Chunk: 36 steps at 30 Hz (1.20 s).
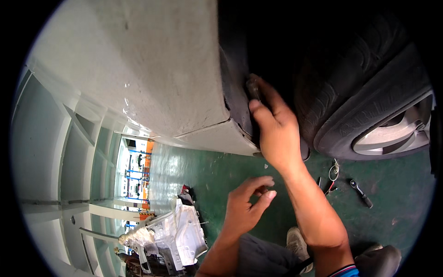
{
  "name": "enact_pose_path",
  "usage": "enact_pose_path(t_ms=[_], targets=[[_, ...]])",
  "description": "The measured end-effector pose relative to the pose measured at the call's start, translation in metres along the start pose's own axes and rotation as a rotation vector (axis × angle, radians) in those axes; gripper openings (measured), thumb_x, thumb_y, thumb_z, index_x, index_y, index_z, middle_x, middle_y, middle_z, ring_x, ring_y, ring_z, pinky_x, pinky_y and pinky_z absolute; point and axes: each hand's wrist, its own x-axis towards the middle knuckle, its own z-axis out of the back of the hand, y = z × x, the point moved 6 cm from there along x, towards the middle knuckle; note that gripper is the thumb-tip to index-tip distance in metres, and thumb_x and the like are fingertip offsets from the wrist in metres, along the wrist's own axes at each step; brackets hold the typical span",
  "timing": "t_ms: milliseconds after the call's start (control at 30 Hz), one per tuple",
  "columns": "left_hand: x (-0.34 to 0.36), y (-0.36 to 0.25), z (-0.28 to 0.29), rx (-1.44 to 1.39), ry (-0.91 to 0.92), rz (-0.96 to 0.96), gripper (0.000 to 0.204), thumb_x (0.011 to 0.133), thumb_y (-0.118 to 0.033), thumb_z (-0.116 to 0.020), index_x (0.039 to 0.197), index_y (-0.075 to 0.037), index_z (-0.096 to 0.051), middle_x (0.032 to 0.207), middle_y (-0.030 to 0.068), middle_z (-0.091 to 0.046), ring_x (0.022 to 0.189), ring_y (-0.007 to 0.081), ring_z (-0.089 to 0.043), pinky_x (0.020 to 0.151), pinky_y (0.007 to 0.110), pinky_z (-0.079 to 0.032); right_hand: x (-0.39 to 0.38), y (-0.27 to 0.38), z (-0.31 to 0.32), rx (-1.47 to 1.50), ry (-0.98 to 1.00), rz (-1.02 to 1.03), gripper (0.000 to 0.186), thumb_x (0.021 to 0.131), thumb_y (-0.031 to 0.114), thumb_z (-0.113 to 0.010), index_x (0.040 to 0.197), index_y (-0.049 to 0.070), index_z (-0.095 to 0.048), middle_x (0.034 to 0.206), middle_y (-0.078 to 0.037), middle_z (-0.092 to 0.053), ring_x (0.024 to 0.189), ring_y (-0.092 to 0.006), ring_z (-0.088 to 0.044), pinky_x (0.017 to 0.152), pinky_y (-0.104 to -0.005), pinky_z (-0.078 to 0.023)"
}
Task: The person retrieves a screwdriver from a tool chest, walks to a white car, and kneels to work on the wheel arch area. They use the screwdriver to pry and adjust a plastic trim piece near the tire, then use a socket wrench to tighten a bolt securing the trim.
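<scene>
My right hand reaches up into the dark gap between a pale car body panel and a tyre. Thumb and fingers close round a short, dull metal cylinder, perhaps a socket, held against the black wheel-arch liner. Its far end is lost in shadow. Lower and to the left, my left hand hangs in the air over the green floor, its fingers bent and the thumb a little apart from them, with nothing visible between.
On the green floor under the wheel lie a ratchet wrench and a thin wire loop with a red part. A large silvery-white part sits at the lower left. My shoe is below my forearms.
</scene>
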Motion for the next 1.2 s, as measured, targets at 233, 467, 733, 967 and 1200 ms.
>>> enact_pose_path(t_ms=[233,467,733,967,1200], targets=[[0.034,-0.128,0.022,0.443,-0.152,-0.416,0.028,0.085,0.000,-0.067,0.113,0.003,-0.065,0.109,0.0169,-0.066,0.094,0.0297,-0.067,0.081,0.034,-0.054,-0.021,0.008,0.016,-0.051,-0.046,0.098,0.036,0.096,0.006,-0.056,0.132,0.002,-0.059,0.124,-0.022,-0.065,0.119,-0.0307,-0.061,0.103,-0.0341,-0.044],[0.076,-0.182,-0.012,1.155,-0.124,-0.628,0.039,0.081,0.004,-0.062,0.120,0.007,-0.056,0.109,0.0175,-0.064,0.099,0.0274,-0.066,0.077,0.033,-0.056,-0.045,0.006,0.017,-0.023,-0.039,0.051,0.030,0.094,0.004,-0.058,0.123,-0.001,-0.063,0.111,-0.021,-0.068,0.102,-0.0303,-0.066,0.091,-0.0358,-0.049],[0.102,-0.166,-0.030,1.393,0.045,-0.555,0.024,0.067,0.007,-0.066,0.089,0.002,-0.056,0.084,0.0174,-0.060,0.075,0.0345,-0.068,0.063,0.037,-0.057,-0.050,0.015,0.032,-0.041,-0.076,0.127,0.027,0.090,0.003,-0.061,0.116,-0.002,-0.064,0.101,-0.021,-0.069,0.089,-0.0340,-0.066,0.081,-0.0364,-0.052],[0.105,-0.172,-0.026,1.241,0.062,-0.537,0.018,0.069,0.012,-0.061,0.085,0.006,-0.056,0.088,0.0231,-0.058,0.075,0.0444,-0.064,0.062,0.046,-0.054,-0.083,-0.030,0.056,-0.159,-0.153,-0.031,0.032,0.093,0.012,-0.061,0.122,-0.003,-0.063,0.114,-0.023,-0.066,0.109,-0.0384,-0.060,0.094,-0.0420,-0.047],[0.103,-0.183,-0.028,1.203,0.058,-0.572,0.020,0.068,0.014,-0.060,0.086,0.008,-0.056,0.093,0.0263,-0.057,0.073,0.0472,-0.062,0.063,0.048,-0.053,-0.054,-0.045,0.051,0.126,0.036,-0.124,0.030,0.098,0.019,-0.059,0.120,0.001,-0.067,0.111,-0.017,-0.070,0.104,-0.0231,-0.063,0.095,-0.0340,-0.046]])
